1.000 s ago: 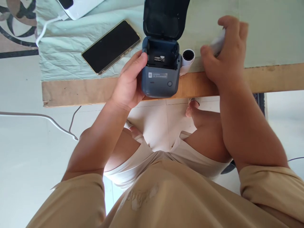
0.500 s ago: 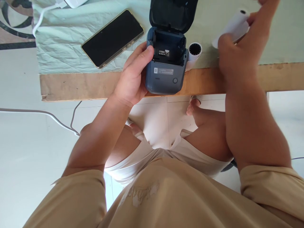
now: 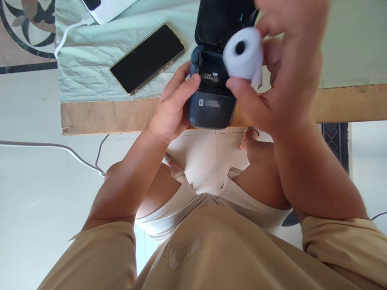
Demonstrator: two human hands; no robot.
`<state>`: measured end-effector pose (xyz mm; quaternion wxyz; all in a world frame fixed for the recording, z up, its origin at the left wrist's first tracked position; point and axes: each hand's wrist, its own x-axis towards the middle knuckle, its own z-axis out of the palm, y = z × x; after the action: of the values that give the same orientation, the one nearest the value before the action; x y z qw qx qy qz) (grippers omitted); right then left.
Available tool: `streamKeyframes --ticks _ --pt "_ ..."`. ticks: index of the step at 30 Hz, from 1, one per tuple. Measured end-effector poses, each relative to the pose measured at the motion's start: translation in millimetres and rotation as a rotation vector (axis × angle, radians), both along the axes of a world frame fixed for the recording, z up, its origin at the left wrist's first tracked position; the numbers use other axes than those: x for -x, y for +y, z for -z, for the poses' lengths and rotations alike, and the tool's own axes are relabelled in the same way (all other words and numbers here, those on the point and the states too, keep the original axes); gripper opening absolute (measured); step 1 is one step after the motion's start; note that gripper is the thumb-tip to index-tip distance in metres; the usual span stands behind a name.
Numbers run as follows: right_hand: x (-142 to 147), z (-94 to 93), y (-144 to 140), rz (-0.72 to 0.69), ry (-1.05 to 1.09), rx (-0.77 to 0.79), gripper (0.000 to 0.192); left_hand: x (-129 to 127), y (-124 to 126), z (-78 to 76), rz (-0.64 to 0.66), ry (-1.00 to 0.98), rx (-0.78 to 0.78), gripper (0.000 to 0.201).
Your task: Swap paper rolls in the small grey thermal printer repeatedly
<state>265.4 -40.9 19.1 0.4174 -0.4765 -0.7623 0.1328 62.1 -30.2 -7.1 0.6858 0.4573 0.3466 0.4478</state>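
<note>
Table runs across the top of view, bare wood edge w/ a pale green cloth over it. Small printer sits at the table's near edge, approx 12 o'clock from the person: dark blue-grey, boxy w/ rounded corners, lid flipped up, paper bay open w/ a small label inside, a label strip on the front face. Left hand grips its left side at 9 o'clock, thumb hooked over the bay rim, fingers curled shut round the body. Right hand holds a paper roll above the printer at approx 1 o'clock, pinched between thumb below and fingers behind; roll is white, dark core hole facing the camera, a loose tail hanging at its right.

Phone lies face up, dark screen, at 10 o'clock from the printer, well apart. A white device w/ cable is cut off at the top edge.

Hidden: right fingertips run out of frame and are blurred; the hand covers the lid's right side and the cloth behind.

Vs half a sec earlier: roll was over the cloth far right, now in front of the lid, end-on. A 2nd roll seen right of the printer then is now out of sight behind the hand. Left-hand grip unchanged.
</note>
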Motion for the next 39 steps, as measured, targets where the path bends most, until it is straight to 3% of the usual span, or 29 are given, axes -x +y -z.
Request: streamKeyframes --ticks 2,4,6,11,15,19,22,27,29,31,34,36,39 --pt "9.9 -5.3 -1.3 0.002 -0.140 -0.125 0.036 0.9 -0.7 1.4 0.004 -0.045 0.003 0.037" --pt "17.1 -10.8 -1.5 0.061 -0.223 -0.148 0.021 0.9 -0.6 3.6 0.011 -0.090 -0.001 0.035" --pt "21.0 -13.6 -0.1 0.093 -0.235 -0.126 0.020 0.1 0.3 6.6 0.010 -0.105 -0.015 0.035" --pt "21.1 -9.1 6.3 -0.004 -0.194 -0.003 0.010 -1.2 1.0 9.7 -0.017 -0.042 -0.028 0.039" --pt "19.8 -11.9 1.4 0.009 -0.153 -0.105 0.005 -0.1 -0.6 8.5 -0.020 0.037 -0.018 0.045" --pt "21.4 -17.6 -14.2 0.030 -0.157 -0.237 0.011 0.7 2.5 15.0 0.036 0.014 -0.065 0.041" --pt "25.1 -13.3 -23.9 -0.074 -0.187 -0.333 0.009 0.6 5.5 20.9 0.042 -0.068 -0.108 0.037" --pt "27.7 -4.3 -26.8 -0.186 -0.250 -0.300 0.009 0.7 5.8 22.7 0.010 0.069 -0.111 0.057" --pt "22.9 -5.6 -22.6 -0.149 -0.158 -0.317 0.007 0.9 6.4 22.9 0.033 0.092 -0.144 0.070" --pt "15.1 -8.4 -16.1 -0.019 -0.033 -0.368 0.010 1.6 7.5 23.4 0.075 0.081 -0.170 0.078" --pt "3.7 -11.4 -6.2 0.133 0.103 -0.309 0.034 3.7 9.1 24.4 0.112 0.079 -0.178 0.082" --pt "0.4 -12.2 -2.0 0.107 0.183 -0.218 0.045 5.3 10.1 25.7 0.123 0.084 -0.168 0.083" --pt "2.5 -12.2 0.2 0.051 0.183 -0.211 0.025 6.7 11.7 28.2 0.128 0.066 -0.154 0.085"
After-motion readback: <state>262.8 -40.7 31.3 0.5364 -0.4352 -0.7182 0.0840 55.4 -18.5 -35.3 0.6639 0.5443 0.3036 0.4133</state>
